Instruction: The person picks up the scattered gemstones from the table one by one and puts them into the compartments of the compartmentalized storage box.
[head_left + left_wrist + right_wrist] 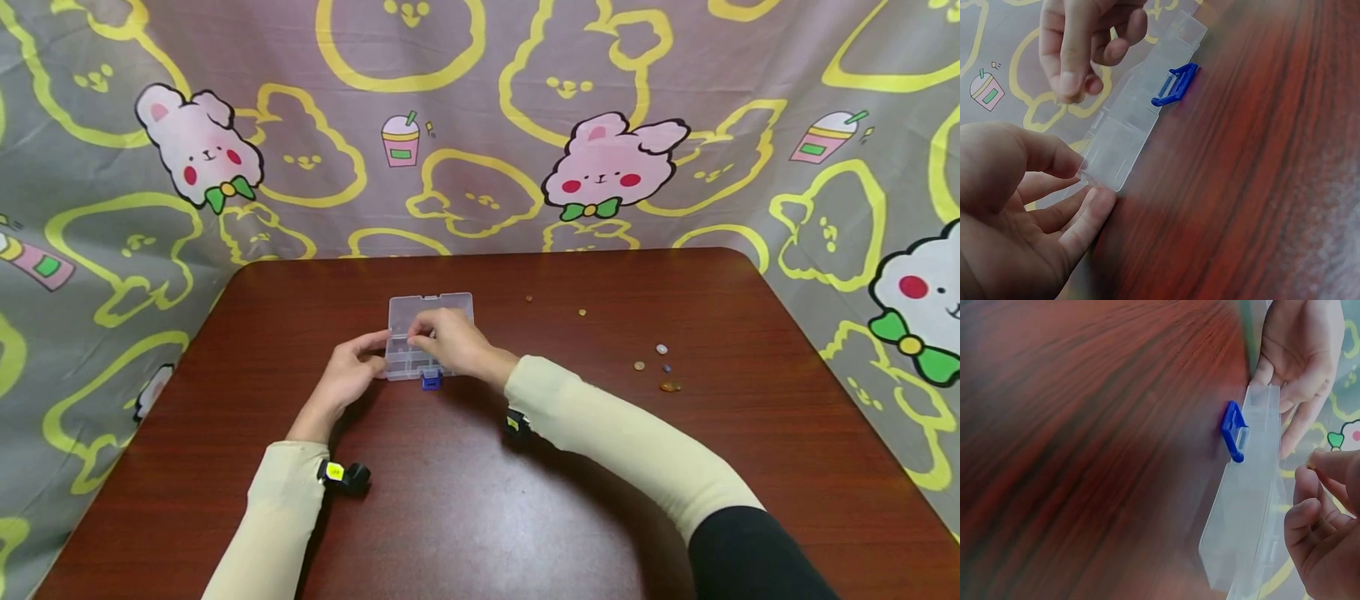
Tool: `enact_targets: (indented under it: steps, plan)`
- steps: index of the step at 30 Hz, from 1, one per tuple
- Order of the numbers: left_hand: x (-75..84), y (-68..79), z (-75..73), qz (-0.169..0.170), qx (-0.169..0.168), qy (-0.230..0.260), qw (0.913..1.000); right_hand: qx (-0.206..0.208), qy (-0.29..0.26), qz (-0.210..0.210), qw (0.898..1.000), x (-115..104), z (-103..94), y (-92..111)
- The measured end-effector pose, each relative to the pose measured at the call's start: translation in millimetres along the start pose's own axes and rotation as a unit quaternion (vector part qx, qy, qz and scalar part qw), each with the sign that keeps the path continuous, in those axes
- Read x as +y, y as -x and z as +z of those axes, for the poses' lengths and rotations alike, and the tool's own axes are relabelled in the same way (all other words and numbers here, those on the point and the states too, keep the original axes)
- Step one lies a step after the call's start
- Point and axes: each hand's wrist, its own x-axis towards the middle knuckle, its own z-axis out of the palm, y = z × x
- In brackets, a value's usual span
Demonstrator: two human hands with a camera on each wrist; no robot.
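Observation:
A clear plastic compartment box (408,364) stands on the table with its lid (406,310) raised at the back. Its blue latch (1177,85) hangs at the front side. My left hand (351,369) grips the box's left end, thumb and fingers at the corners, as the left wrist view shows. Above the compartments, my right hand (452,342) has thumb and index fingertip pinched together. Between those tips the right wrist view shows a tiny brownish stone (1310,466), mostly hidden by the fingers.
Several small stones lie to the right on the brown table (465,500): a white one (662,349), a tan one (639,366), a blue one (667,368) and an amber one (667,387). Farther back are a yellow one (582,312) and a reddish one (528,298). A patterned curtain (480,125) surrounds the table.

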Motion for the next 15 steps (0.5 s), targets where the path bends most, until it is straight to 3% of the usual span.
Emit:
enact_targets:
  steps: [15]
  plan:
    - [2.0,0.9,0.7,0.011,0.003,0.017,0.9998,-0.023,0.071,-0.006,0.997,-13.3,18.5,-18.8]
